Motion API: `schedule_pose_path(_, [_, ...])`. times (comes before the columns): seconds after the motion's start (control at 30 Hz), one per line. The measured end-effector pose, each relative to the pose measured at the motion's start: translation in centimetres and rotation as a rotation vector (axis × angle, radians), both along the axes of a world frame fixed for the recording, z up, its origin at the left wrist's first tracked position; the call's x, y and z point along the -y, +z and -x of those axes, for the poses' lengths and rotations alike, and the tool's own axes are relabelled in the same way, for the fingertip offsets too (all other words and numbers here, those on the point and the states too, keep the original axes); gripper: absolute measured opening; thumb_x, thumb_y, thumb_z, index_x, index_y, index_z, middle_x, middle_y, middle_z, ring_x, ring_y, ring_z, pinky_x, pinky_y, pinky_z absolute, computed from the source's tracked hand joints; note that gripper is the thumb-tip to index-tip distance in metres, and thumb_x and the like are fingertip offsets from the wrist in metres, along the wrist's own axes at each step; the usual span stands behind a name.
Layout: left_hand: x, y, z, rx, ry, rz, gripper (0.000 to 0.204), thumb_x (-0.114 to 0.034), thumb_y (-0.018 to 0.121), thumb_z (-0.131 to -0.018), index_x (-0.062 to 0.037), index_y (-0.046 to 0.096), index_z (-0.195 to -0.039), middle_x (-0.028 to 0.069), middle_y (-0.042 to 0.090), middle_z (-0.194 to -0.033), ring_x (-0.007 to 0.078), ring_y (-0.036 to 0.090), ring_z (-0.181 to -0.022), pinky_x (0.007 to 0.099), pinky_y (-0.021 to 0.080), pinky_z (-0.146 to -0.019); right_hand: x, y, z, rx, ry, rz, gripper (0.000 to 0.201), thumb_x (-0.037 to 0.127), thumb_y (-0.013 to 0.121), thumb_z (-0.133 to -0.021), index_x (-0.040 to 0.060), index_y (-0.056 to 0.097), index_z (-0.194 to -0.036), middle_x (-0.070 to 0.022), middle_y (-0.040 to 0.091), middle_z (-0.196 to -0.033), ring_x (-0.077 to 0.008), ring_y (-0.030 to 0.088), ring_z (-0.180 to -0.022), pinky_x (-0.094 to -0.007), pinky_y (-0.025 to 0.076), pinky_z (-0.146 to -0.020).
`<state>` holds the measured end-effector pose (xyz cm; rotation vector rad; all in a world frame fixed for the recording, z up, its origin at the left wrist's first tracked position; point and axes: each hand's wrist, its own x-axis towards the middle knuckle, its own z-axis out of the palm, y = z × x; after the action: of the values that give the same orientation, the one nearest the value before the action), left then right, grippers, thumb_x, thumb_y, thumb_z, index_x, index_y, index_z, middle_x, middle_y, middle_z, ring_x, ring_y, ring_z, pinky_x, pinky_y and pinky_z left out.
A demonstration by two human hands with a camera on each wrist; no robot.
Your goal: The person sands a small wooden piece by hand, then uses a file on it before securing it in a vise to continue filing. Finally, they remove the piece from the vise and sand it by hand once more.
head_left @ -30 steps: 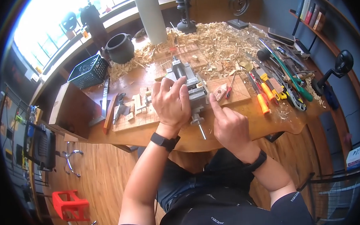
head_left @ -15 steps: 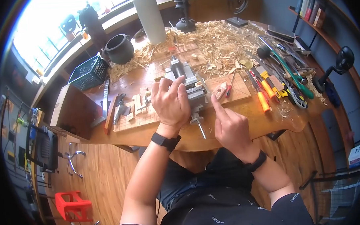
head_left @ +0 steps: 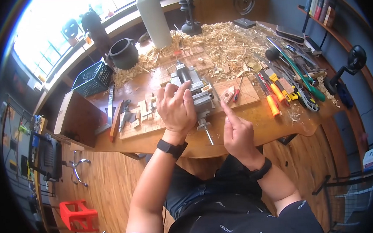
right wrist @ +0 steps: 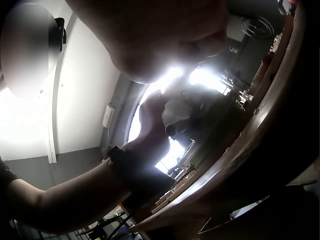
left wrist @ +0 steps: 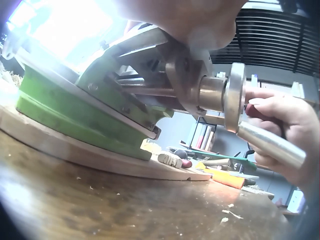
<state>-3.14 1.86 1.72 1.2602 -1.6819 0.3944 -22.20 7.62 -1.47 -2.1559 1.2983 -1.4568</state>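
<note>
We likely work at vise (head_left: 202, 100), counter's (head_left: 266, 126) front edge | left hand (head_left: 175, 108) bent, right hand (head_left: 239, 133) index-straight, holds unclear | next needs steadiness

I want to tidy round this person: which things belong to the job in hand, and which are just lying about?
Likely in the job:
- vise and its handle, near both hands
- board under it

Probably lying about:
- basket
- pot
- orange-handled tools
- red stool

I can't tell whether either hand holds anything.

Vise (left wrist: 200, 90): shiny smooth metal, matt green base. Tabletop (left wrist: 100, 195): glossy brown wood. Wood shavings (head_left: 229, 44): rough.
</note>
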Motion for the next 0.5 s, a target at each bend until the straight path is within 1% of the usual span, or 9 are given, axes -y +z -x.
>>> schedule_pose_path(0.03, [0.0, 0.0, 0.0, 0.007, 0.001, 0.013, 0.027, -0.021, 0.056, -0.095, -0.0096, 0.077, -0.108, 0.0106, 0.059, -0.087, 0.0316, 0.054, -0.083, 0.0434, 0.045, -0.078, -0.1, -0.1, -0.1, 0.053, 0.005, 0.001, 0.054, -0.002, 0.054, -0.09, 0.0009, 0.058, -0.144, -0.0215, 0.065, -0.073, -0.0372, 0.067, -0.065, -0.0454, 0.052, -0.062])
schedule_pose_path(0.07, [-0.1, 0.0, 0.0, 0.013, 0.001, 0.022, 0.027, -0.021, 0.056, -0.095, -0.0096, 0.077, -0.108, 0.0106, 0.059, -0.087, 0.0316, 0.054, -0.084, 0.0434, 0.045, -0.078, -0.2, -0.1, -0.1, 0.052, 0.009, 0.001, 0.054, -0.002, 0.054, -0.09, 0.0009, 0.058, -0.144, -0.0215, 0.065, -0.073, -0.0372, 0.067, -0.065, -0.0454, 0.052, -0.062])
schedule_pose_path(0.13, [-0.1, -0.2, 0.0, 0.014, -0.001, 0.015, 0.027, -0.021, 0.055, -0.095, -0.0095, 0.077, -0.109, 0.0105, 0.059, -0.087, 0.0315, 0.054, -0.084, 0.0433, 0.045, -0.078, -0.5, -0.3, -0.2, 0.085, 0.019, -0.035, 0.049, -0.002, 0.049, -0.096, 0.0032, 0.059, -0.143, -0.02, 0.059, -0.069, -0.0314, 0.061, -0.059, -0.0407, 0.047, -0.06])
schedule_pose_path(0.17, [-0.1, -0.2, 0.0, 0.01, 0.0, 0.004, 0.027, -0.021, 0.055, -0.096, -0.0096, 0.076, -0.109, 0.0105, 0.059, -0.088, 0.0314, 0.054, -0.085, 0.0431, 0.045, -0.078, -0.5, -0.3, -0.1, 0.086, 0.017, -0.036, 0.049, -0.002, 0.049, -0.096, 0.0032, 0.059, -0.143, -0.02, 0.059, -0.069, -0.0314, 0.061, -0.059, -0.0407, 0.047, -0.06])
schedule_pose_path(0.23, [0.0, -0.1, 0.0, 0.009, 0.001, -0.005, 0.027, -0.021, 0.055, -0.096, -0.0096, 0.076, -0.109, 0.0104, 0.059, -0.088, 0.0314, 0.054, -0.085, 0.043, 0.046, -0.079, -0.3, -0.1, 0.0, 0.061, 0.032, -0.042, 0.052, -0.001, 0.054, -0.091, 0.0018, 0.059, -0.143, -0.0223, 0.066, -0.074, -0.0381, 0.067, -0.065, -0.0446, 0.052, -0.062])
schedule_pose_path(0.37, [-0.1, 0.0, 0.1, 0.0, -0.001, -0.001, 0.027, -0.021, 0.055, -0.096, -0.0092, 0.077, -0.109, 0.0106, 0.059, -0.088, 0.0316, 0.054, -0.085, 0.043, 0.046, -0.079, 0.5, 0.1, -0.2, 0.107, 0.051, -0.045, 0.05, -0.001, 0.052, -0.093, 0.0012, 0.059, -0.142, -0.0234, 0.065, -0.074, -0.0383, 0.067, -0.066, -0.0449, 0.051, -0.062])
schedule_pose_path(0.43, [-0.1, 0.0, 0.1, -0.001, 0.002, -0.013, 0.028, -0.02, 0.055, -0.096, -0.0091, 0.077, -0.108, 0.0107, 0.059, -0.088, 0.0316, 0.054, -0.085, 0.0429, 0.045, -0.079, 0.7, 0.4, 0.1, 0.107, 0.058, -0.113, 0.046, -0.002, 0.05, -0.095, 0.0007, 0.06, -0.14, -0.0231, 0.063, -0.07, -0.036, 0.066, -0.061, -0.0433, 0.05, -0.059])
schedule_pose_path(0.47, [-0.1, 0.0, 0.1, 0.003, 0.004, -0.007, 0.028, -0.02, 0.055, -0.096, -0.009, 0.077, -0.108, 0.0108, 0.059, -0.088, 0.0316, 0.054, -0.085, 0.043, 0.045, -0.079, 0.5, 0.4, 0.1, 0.107, 0.059, -0.111, 0.046, -0.002, 0.05, -0.095, 0.0007, 0.06, -0.14, -0.0231, 0.063, -0.07, -0.036, 0.066, -0.061, -0.0433, 0.05, -0.059])
schedule_pose_path(0.5, [-0.1, 0.0, 0.1, 0.006, 0.006, -0.001, 0.028, -0.02, 0.055, -0.096, -0.0089, 0.077, -0.108, 0.0108, 0.059, -0.088, 0.0316, 0.054, -0.085, 0.043, 0.045, -0.079, 0.0, 0.4, 0.2, 0.164, 0.062, -0.151, 0.045, -0.001, 0.05, -0.096, 0.0008, 0.061, -0.14, -0.0224, 0.061, -0.067, -0.0344, 0.065, -0.058, -0.0423, 0.049, -0.057])
